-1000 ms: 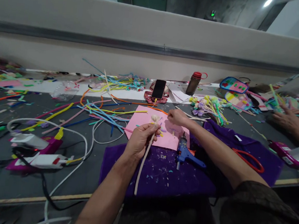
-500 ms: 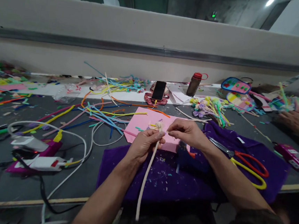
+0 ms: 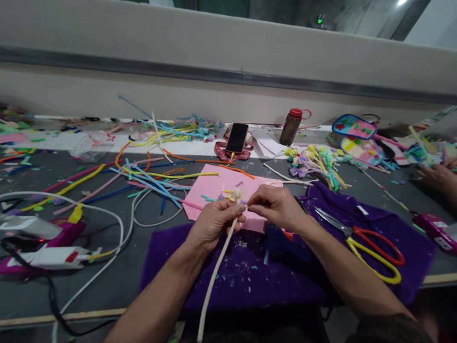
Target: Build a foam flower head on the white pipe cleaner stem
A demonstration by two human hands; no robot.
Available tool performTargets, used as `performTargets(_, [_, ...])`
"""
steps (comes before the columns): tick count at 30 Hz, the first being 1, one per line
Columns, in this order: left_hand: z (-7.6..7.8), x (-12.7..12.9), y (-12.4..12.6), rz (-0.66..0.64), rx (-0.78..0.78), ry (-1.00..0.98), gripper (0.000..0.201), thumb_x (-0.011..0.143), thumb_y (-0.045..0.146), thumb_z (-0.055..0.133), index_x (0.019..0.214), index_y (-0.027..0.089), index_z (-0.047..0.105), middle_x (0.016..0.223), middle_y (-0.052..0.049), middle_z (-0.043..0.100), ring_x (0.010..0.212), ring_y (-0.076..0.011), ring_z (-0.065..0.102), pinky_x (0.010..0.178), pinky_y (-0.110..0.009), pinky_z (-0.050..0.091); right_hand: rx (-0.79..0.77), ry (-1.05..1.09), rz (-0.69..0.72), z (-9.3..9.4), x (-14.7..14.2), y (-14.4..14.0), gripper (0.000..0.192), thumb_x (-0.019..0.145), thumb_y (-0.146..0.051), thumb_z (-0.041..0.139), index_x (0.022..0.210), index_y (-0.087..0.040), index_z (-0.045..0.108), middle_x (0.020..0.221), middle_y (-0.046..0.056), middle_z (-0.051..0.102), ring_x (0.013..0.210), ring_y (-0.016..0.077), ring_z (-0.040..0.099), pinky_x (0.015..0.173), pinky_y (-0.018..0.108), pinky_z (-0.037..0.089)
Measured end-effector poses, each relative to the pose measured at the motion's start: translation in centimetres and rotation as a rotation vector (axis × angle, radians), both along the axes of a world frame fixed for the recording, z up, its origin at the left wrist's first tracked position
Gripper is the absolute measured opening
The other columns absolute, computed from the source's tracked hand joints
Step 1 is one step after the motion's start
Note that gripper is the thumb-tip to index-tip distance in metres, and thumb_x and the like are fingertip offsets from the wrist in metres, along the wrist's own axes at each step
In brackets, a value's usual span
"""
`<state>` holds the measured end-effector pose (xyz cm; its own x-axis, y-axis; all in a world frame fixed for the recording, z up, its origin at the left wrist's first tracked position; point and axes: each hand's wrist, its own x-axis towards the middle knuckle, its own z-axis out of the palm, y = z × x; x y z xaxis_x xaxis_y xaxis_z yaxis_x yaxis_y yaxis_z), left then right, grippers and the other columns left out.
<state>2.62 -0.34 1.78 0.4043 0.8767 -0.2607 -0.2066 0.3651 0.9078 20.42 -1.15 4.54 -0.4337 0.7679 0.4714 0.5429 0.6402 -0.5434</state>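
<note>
My left hand point(image 3: 219, 220) is closed around the top of a cream pipe-cleaner flower point(image 3: 234, 194), just under its small looped head. The flower's long fuzzy stem point(image 3: 214, 282) hangs down from my fingers towards the table's front edge. Close beside the head, my right hand point(image 3: 277, 205) has thumb and forefinger pinched together; whatever lies between them is too small to make out. Under both hands are a pink sheet point(image 3: 198, 190) with small coloured scraps and a purple cloth point(image 3: 226, 283) sprinkled with bits. Scissors point(image 3: 374, 248) with red and yellow handles rest on the cloth at right.
Loose coloured pipe cleaners point(image 3: 151, 178) spread to the left, near power strips point(image 3: 61, 234) and white cables. Behind lie a phone point(image 3: 237, 137), a bottle point(image 3: 291, 128) and a bunch of pipe-cleaner flowers point(image 3: 319, 166). Another person's hands point(image 3: 447, 180) work at far right.
The view has turned slightly, so everything appears further left. My hands stay together at the flower head, my right fingertips slightly lower. The other person's hands have shifted a little.
</note>
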Motion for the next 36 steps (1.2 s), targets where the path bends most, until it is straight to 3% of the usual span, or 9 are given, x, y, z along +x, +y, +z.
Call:
performTargets(14, [0.05, 0.12, -0.13, 0.001, 0.04, 0.045, 0.028, 0.061, 0.036, 0.072, 0.065, 0.011, 0.06, 0.055, -0.002, 0.061, 0.038, -0.0059, 0.048, 0.037, -0.016, 0.029, -0.081, 0.054, 0.022, -0.3, -0.1, -0.31, 0.007, 0.078, -0.022, 0.059, 0.08, -0.016, 0.062, 0.07, 0.001, 0.062, 0.063, 0.0106, 0.055, 0.059, 0.021, 0.041])
performTargets(19, [0.15, 0.12, -0.26, 0.014, 0.047, 0.029, 0.027, 0.061, 0.036, 0.072, 0.063, 0.012, 0.06, 0.052, 0.0, 0.06, 0.037, -0.0053, 0.047, 0.036, -0.016, 0.027, -0.284, 0.179, 0.002, -0.33, -0.29, -0.4, 0.01, 0.076, -0.024, 0.059, 0.073, -0.014, 0.061, 0.063, -0.001, 0.057, 0.054, 0.0083, 0.05, 0.051, 0.019, 0.038])
performTargets(25, [0.42, -0.14, -0.5, -0.042, 0.044, -0.017, 0.03, 0.061, 0.038, 0.072, 0.061, 0.011, 0.059, 0.049, 0.0, 0.058, 0.034, -0.0048, 0.045, 0.035, -0.016, 0.026, -0.634, 0.418, 0.146, -0.28, -0.3, -0.41, 0.016, 0.075, -0.03, 0.061, 0.075, -0.014, 0.061, 0.06, -0.002, 0.056, 0.049, 0.007, 0.05, 0.045, 0.017, 0.04])
performTargets(30, [0.49, -0.31, -0.67, -0.063, 0.047, -0.055, 0.028, 0.062, 0.035, 0.072, 0.062, 0.012, 0.056, 0.051, 0.001, 0.059, 0.033, -0.0048, 0.046, 0.033, -0.016, 0.026, -0.764, 0.487, 0.246, -0.54, 0.01, -0.04, 0.02, 0.073, -0.032, 0.064, 0.079, -0.013, 0.062, 0.056, -0.003, 0.056, 0.045, 0.0063, 0.05, 0.042, 0.017, 0.039])
performTargets(36, [0.41, -0.22, -0.58, -0.073, 0.038, -0.056, 0.028, 0.063, 0.036, 0.071, 0.062, 0.012, 0.056, 0.049, 0.001, 0.057, 0.032, -0.0041, 0.043, 0.032, -0.016, 0.025, -0.799, 0.571, 0.206, -0.96, 0.08, 0.27, 0.02, 0.069, -0.03, 0.069, 0.071, -0.012, 0.06, 0.05, -0.004, 0.054, 0.04, 0.0059, 0.048, 0.037, 0.016, 0.035])
